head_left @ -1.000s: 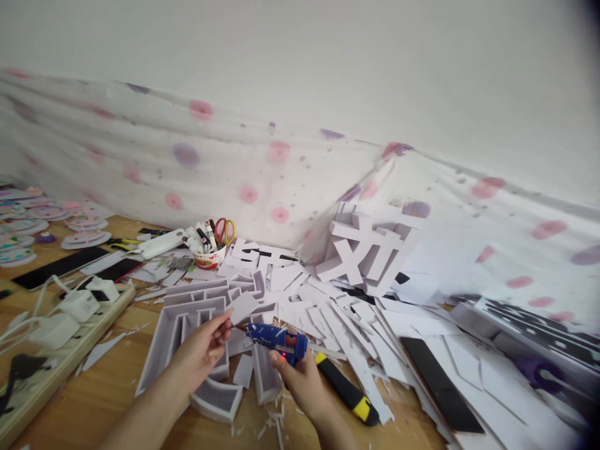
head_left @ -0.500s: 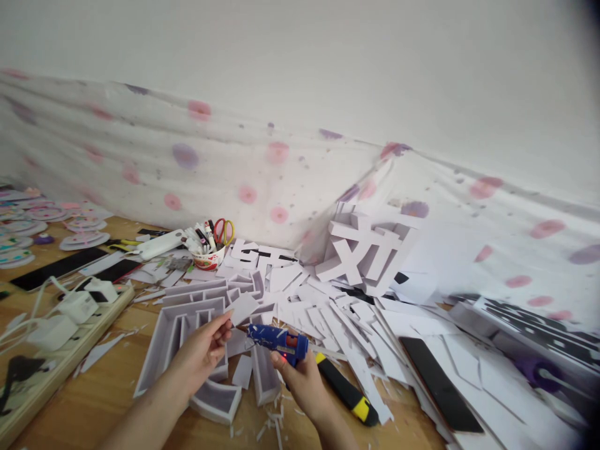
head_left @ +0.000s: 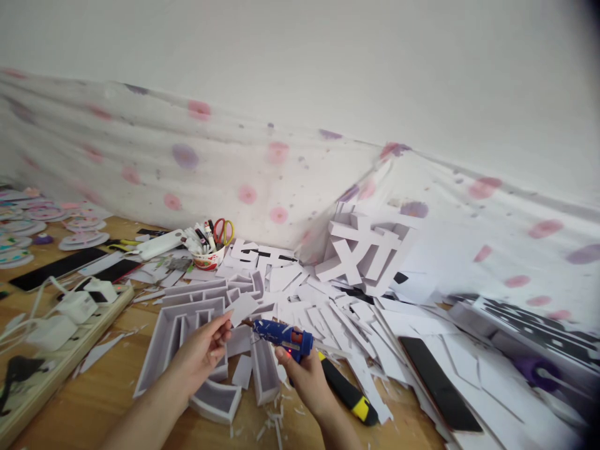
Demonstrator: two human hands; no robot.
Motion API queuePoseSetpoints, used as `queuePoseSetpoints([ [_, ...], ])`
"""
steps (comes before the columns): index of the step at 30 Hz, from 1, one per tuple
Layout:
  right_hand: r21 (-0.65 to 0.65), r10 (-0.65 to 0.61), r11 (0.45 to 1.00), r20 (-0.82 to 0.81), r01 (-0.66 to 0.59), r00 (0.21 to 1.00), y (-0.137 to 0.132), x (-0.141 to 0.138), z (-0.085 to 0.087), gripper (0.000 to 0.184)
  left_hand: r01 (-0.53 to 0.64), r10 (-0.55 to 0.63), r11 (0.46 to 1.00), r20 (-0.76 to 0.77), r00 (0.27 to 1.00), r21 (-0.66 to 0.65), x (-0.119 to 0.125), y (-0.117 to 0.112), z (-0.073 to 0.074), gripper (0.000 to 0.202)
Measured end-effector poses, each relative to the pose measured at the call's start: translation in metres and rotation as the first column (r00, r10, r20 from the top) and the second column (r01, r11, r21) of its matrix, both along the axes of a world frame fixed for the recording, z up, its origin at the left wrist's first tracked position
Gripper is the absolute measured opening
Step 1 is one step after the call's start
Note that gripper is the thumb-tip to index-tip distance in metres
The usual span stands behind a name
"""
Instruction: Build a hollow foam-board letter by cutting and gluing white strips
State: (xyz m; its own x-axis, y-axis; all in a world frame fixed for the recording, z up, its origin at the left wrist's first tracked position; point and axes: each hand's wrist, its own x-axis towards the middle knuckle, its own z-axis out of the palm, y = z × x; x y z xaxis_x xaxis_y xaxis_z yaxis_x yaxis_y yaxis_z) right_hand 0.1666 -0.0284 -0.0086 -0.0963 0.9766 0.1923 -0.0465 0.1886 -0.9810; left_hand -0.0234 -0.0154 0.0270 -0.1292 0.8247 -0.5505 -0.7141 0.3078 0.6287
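Note:
My left hand pinches a small white foam-board piece by its lower left corner, holding it above a large white foam-board letter frame on the wooden table. My right hand grips a blue hot glue gun with a red light lit on it. The gun's nozzle points left and touches or nearly touches the lower edge of the white piece.
A black-and-yellow utility knife lies just right of my right hand. White offcuts and cut letters heap behind. A bowl of scissors and pens stands at the back. A power strip with chargers lies left; a dark phone right.
My right hand has raised the glue gun slightly and tipped its nozzle up toward the white piece. My left hand and the piece have stayed almost still.

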Motion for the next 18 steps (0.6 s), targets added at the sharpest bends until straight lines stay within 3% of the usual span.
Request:
queuePoseSetpoints([
  [8,0.045,0.022,0.999,0.127,-0.028,0.992,0.005,0.017,0.006,0.039,0.011,-0.01,1.0,-0.053,0.999,0.026,-0.004,0.001,-0.001,0.013],
  [11,0.063,-0.091,0.995,0.19,0.08,0.978,0.009,0.039,0.004,0.037,0.023,-0.014,0.997,-0.126,0.992,0.071,-0.01,0.002,-0.005,0.011],
  [14,0.036,-0.234,0.972,0.292,0.234,0.927,0.013,0.073,-0.003,0.036,0.057,-0.019,0.99,-0.279,0.96,0.132,-0.018,0.003,-0.007,0.022],
  [18,0.015,-0.426,0.886,0.417,0.463,0.803,0.017,0.127,-0.019,0.04,0.09,0.003,0.979,-0.453,0.891,0.185,-0.025,0.006,-0.002,0.035],
])
